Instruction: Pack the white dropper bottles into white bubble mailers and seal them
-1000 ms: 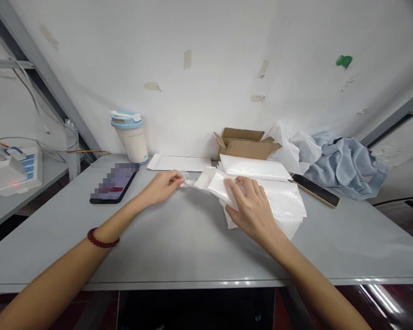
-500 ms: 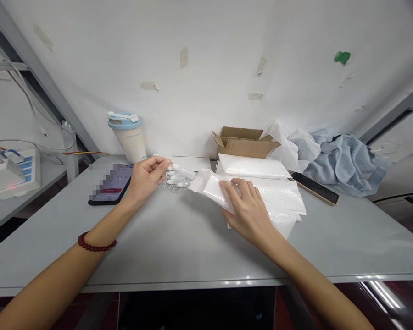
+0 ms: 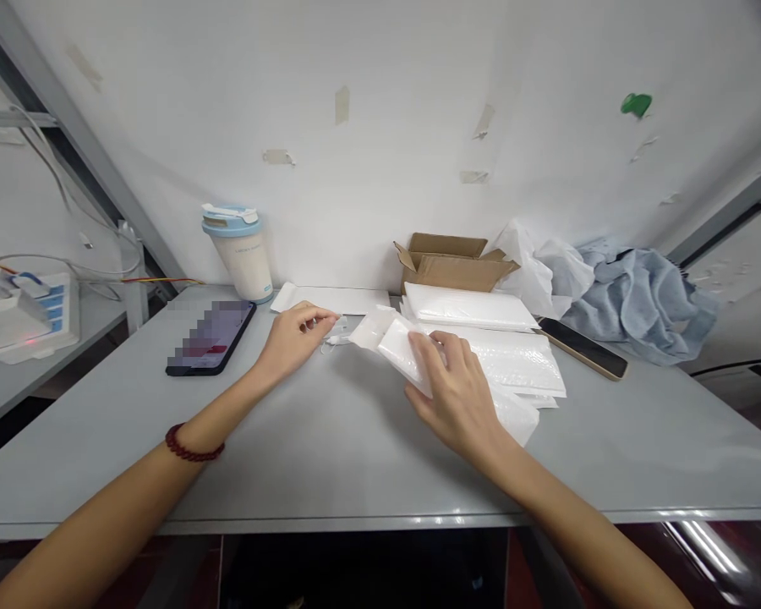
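My left hand [image 3: 298, 338] is pinched closed at the mouth of a white bubble mailer. Its fingertips hold the end of a small, slim white piece with a thin loop, mostly hidden by the hand and the mailer's flap. Behind and below those fingertips lie more white looped pieces [image 3: 337, 340], partly covered. My right hand [image 3: 453, 389] grips the white bubble mailer [image 3: 398, 347], thumb and fingers around it, its clear flap pointing left. Under and behind the right hand rests a stack of white bubble mailers [image 3: 520, 364].
A cardboard box [image 3: 457, 266] with raised flaps stands against the wall, a flat white box [image 3: 330, 299] to its left. A lidded cup [image 3: 241, 258] and phone [image 3: 212, 342] are left. Another phone [image 3: 583, 348], white plastic bag [image 3: 539, 266] and blue cloth [image 3: 640, 296] lie right.
My left hand has moved right, bringing the small white looped piece to the mailer's mouth. The right hand keeps its grip in nearly the same place.
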### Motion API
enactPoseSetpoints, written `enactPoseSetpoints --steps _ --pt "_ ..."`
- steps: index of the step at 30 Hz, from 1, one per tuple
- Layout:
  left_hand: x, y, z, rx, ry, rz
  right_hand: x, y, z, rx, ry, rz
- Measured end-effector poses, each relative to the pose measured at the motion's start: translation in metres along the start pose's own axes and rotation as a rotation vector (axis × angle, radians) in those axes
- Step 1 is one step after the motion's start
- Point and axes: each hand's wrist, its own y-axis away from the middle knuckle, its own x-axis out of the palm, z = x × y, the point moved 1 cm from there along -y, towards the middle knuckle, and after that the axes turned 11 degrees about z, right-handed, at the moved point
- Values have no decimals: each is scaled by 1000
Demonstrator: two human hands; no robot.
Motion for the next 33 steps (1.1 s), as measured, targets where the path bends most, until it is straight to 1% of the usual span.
enactPoseSetpoints --steps 1,3,5,6,9,11,12,14,15,17,19,21,24,26,27,31,33 --pt "-1 -4 10 4 -144 59 0 -1 -1 19 6 -5" --pt "3 -8 27 23 -318 167 1 -1 -3 42 11 -11" --pt "10 -9 38 32 -413 230 1 -2 -4 48 10 -8" --pt "13 -8 40 42 -434 249 2 -2 -4 47 9 -3" --pt "17 -6 36 102 -431 312 2 -2 -4 37 9 2" --pt "12 -5 28 116 -377 367 1 -2 -4 33 8 2" --pt "7 -6 24 103 -332 386 0 -2 -4 32 7 2" --pt "-5 -7 15 50 -209 366 0 -2 -3 31 11 5" --pt "-13 -7 11 21 -139 324 -1 -2 -3 31 13 8" --pt "-26 -7 4 -28 -12 192 -1 -2 -3 33 15 21" --pt "-34 -5 -3 -36 95 104 -1 -1 -3 30 14 40" --pt "-36 -3 -9 -18 154 108 -1 -1 -4 19 9 49" --pt "-28 0 -15 17 157 213 -1 -1 -2 -25 0 44" --pt "-18 2 -16 54 158 273 0 0 1 -65 -1 42" --pt "-12 2 -16 76 162 286 0 1 3 -84 -2 44" --pt "10 8 -13 139 124 230 2 5 13 -141 -15 58" --pt "18 12 -14 165 102 248 3 7 16 -159 -14 61"
